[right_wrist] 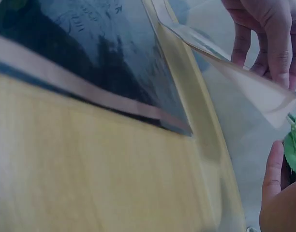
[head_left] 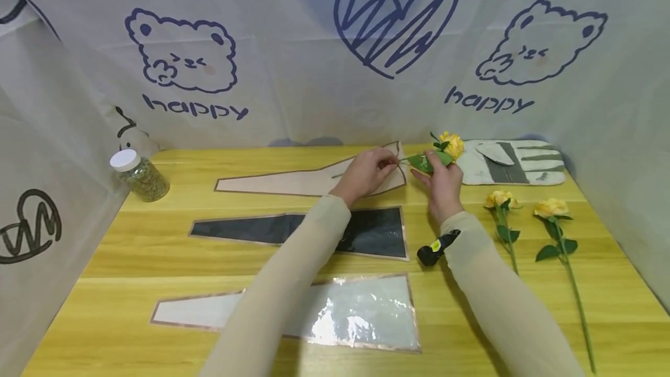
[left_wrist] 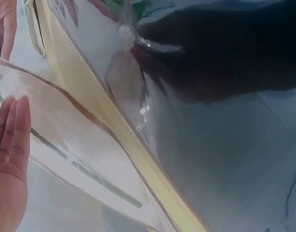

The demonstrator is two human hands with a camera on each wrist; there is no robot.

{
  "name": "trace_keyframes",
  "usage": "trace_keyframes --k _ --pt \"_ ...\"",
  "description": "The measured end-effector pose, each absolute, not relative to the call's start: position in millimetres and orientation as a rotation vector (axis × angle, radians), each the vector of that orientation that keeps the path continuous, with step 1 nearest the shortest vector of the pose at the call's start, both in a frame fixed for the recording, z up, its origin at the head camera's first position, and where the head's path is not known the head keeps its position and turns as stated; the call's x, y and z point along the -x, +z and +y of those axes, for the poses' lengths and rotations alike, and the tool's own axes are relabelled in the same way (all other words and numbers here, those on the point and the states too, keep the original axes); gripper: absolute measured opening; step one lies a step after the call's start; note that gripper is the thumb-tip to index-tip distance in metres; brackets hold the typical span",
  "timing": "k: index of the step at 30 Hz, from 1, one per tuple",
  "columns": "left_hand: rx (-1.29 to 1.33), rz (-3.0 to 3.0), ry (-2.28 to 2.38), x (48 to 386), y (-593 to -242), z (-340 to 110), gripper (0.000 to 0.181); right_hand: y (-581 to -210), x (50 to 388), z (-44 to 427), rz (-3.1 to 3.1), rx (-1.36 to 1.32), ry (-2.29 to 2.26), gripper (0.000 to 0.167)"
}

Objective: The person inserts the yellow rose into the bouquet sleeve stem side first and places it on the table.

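Though head-view only, yellow bloom (head_left: 453,145)

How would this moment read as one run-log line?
left grip: pinches pale flower sleeve near wide end | right grip: holds yellow rose | stem: partly inside sleeve

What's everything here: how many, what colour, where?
Pale wrapper: one, pinkish, back
Dark wrapper: one, black, middle
Clear wrapper: one, whitish, front
Held rose: one, yellow, right hand
Loose roses: two, yellow, table's right
Gloves: count unclear, white-grey, back right
Jar: one, clear, white-lidded, back left
Table: one, yellow, underneath
Drawn-on cloth: count unclear, white, around
Strapped device: one, black, right wrist
Sleeves: two, cream, arms
Left hand: one, pinching pale wrapper
Right hand: one, holding rose
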State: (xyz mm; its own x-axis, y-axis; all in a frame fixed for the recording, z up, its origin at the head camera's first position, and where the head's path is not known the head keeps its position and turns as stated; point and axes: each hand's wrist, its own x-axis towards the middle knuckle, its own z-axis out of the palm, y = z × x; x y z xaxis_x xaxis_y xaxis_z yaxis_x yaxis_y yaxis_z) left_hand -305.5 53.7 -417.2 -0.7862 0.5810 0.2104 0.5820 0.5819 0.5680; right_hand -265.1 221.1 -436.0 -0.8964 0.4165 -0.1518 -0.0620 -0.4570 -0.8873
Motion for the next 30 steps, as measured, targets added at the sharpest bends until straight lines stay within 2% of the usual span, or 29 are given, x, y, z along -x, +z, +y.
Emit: trace_keyframes --k 4,13,23,30 --pt "1.042 -2.788 -0.989 306.4 -416.2 52.8 0.018 -433.2 267.0 220.7 -1.429 0.517 2.417 0.044" --pt "1.093 -2.811 -1.003 304.6 -413.0 52.2 0.019 -428.4 268.7 222.3 -1.276 0.621 2.494 0.029" --pt "1.103 -2.78 -1.041 306.3 -411.9 54.3 0.02 -429.2 269.5 225.4 -1.225 0.574 2.565 0.042" --pt "1.082 -2.719 -0.983 307.5 -408.8 57.0 0.018 -428.9 270.0 219.6 -1.207 0.539 2.581 0.04"
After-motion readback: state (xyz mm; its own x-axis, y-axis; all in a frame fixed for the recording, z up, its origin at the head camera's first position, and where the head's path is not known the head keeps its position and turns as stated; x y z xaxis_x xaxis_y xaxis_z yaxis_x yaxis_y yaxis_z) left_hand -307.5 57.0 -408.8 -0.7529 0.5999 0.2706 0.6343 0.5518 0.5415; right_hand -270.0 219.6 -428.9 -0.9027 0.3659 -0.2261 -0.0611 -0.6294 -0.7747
